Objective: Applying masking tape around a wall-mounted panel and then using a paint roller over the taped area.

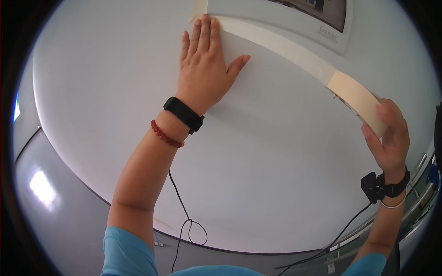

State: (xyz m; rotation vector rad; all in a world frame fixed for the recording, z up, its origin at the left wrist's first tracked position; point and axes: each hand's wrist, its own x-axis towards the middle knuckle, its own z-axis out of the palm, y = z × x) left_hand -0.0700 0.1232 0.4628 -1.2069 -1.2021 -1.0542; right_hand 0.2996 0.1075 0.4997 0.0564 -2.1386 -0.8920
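Observation:
My left hand (201, 69) lies flat on the white wall, fingers stretched upward and thumb out to the side. Its fingertips press one end of a strip of masking tape (276, 46) just below a white-framed panel (343, 39). From there the strip runs right and down to a cream roll of masking tape (357, 94). My right hand (391, 131) grips that roll by its lower right end, thumb beneath and fingers behind. Another short piece of tape (199, 8) sticks along the panel's left edge, above my left fingertips.
A thin black cable (177, 191) with a loop hangs below my left forearm. Another cable (352, 218) runs down from the device on my right wrist. Metal rails (414, 202) stand at the lower right. A grey lower wall (60, 202) with a bright reflection curves along the left.

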